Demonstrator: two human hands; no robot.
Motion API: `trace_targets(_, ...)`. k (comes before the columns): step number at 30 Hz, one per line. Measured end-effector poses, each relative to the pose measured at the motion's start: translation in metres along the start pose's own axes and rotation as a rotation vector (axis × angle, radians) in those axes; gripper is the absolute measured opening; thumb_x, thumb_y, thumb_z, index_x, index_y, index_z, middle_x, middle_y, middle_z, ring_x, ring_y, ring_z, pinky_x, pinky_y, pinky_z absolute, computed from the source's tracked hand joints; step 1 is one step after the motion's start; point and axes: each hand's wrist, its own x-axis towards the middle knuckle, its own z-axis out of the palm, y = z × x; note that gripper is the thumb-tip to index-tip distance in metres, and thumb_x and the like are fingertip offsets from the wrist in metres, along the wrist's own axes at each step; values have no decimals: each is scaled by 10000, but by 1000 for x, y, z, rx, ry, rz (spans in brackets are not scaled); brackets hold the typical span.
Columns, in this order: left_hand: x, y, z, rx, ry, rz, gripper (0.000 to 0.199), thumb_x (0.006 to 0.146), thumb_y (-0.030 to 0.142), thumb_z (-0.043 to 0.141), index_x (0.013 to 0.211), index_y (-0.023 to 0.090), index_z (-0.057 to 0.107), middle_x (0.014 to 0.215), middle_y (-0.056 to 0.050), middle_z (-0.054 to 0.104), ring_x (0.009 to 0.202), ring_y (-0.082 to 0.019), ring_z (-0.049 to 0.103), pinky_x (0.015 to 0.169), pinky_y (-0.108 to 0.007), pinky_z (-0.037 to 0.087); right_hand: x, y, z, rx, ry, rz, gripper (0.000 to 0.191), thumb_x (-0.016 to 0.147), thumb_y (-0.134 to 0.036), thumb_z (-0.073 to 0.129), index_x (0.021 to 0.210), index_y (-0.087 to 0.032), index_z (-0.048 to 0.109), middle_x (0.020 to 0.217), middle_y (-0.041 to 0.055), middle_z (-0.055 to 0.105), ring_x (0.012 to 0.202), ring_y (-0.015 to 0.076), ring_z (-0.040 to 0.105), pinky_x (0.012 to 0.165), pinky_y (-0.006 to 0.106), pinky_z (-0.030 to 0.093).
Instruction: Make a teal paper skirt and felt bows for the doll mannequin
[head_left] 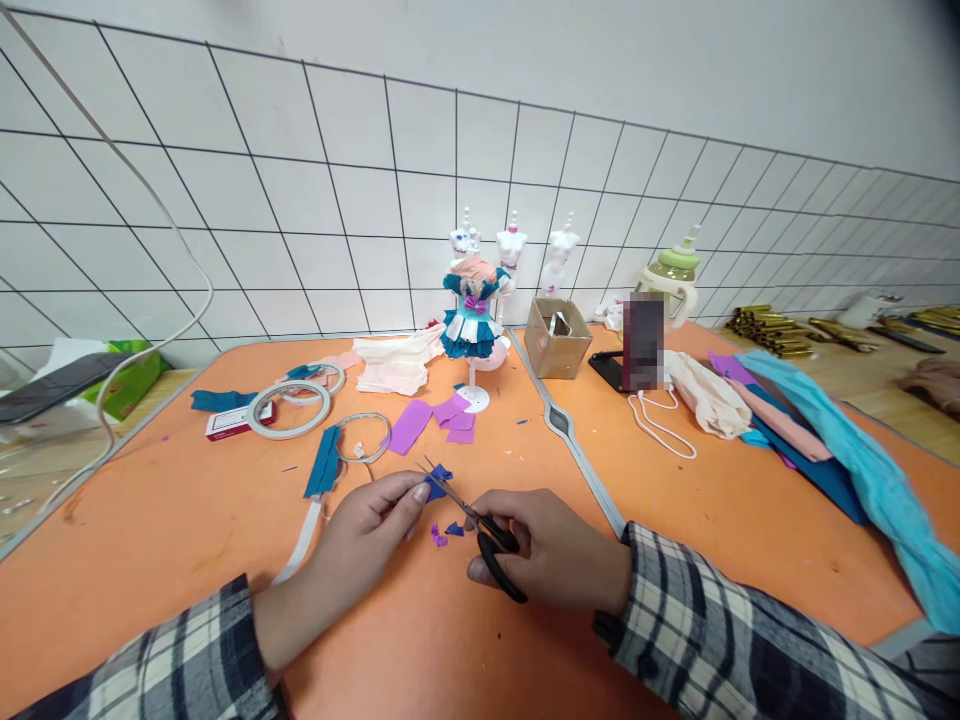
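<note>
1. Centrally, a small dark blue piece (438, 483) is held above the near-middle of the orange bench (405, 630).
2. By the left hand (382, 515), the piece is pinched between thumb and forefinger; this grip is closed on it, with no gap seen.
3. By the right hand (555, 550), black-handled scissors (457, 495) are held; the grip is wrapped about the handles, and the blades, seemingly slightly parted, are laid at the blue piece.
4. Between the hands, a blue scrap (455, 529) and purple scraps (438, 536) are seen on the bench.
5. Beyond the piece, purple sheets (411, 425) are laid flat; just left of these, a teal strip (324, 462) is noted.
6. Farther back, a teal-and-white dress (471, 320) is displayed on a stand, by which small white dress forms (561, 260) are partly hidden.
7. Right of the dress, an open cardboard box (553, 352) is placed.
8. At far right, a long light blue strip (832, 425) is spread toward the bench edge.
</note>
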Motion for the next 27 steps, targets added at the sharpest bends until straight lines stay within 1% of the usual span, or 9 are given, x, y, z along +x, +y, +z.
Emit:
trace_targets(3, 0, 2, 0, 0, -11, -2, 353, 845, 454, 482, 812, 176, 697, 768, -43, 724, 719, -213, 641, 632, -249, 506, 0, 0, 0, 26, -5, 11, 240, 765, -369, 727, 902, -199, 625, 600, -86, 445, 528, 66, 353, 460, 192, 249)
trace_targets(7, 0, 5, 0, -16, -37, 20, 347, 842, 433, 482, 839, 172, 711, 787, -42, 742, 747, -210, 662, 687, -249, 527, 1, 0, 1, 26, -7, 2, 232, 773, -367, 720, 895, -191, 631, 588, -85, 432, 517, 61, 348, 463, 192, 239)
trace_targets(13, 1, 3, 1, 13, -67, 41, 352, 849, 428, 463, 799, 172, 698, 764, -45, 726, 723, -210, 653, 665, -253, 522, 1, 1, 2, 17, 11, -10, 212, 786, -348, 710, 908, -191, 636, 590, -82, 448, 519, 61, 369, 478, 194, 238)
trace_targets(17, 1, 3, 1, 33, -51, 36, 355, 854, 434, 459, 819, 174, 699, 784, -46, 733, 743, -214, 647, 670, -257, 516, 1, 2, 1, 8, 7, -6, 213, 783, -354, 713, 901, -195, 636, 588, -83, 440, 513, 59, 371, 477, 191, 243)
trace_targets(22, 0, 4, 0, 18, -73, 23, 370, 855, 446, 457, 837, 173, 706, 762, -43, 727, 746, -223, 648, 659, -265, 507, 2, 2, 0, -4, 2, -6, 223, 787, -368, 708, 922, -202, 645, 587, -82, 442, 512, 63, 369, 472, 193, 243)
trace_targets(27, -1, 2, 0, 61, -74, 1, 406, 870, 468, 443, 830, 164, 710, 756, -47, 714, 682, -205, 615, 594, -255, 471, 3, 3, 1, 10, 15, -3, 187, 795, -351, 701, 877, -198, 630, 601, -77, 453, 527, 68, 373, 481, 196, 253)
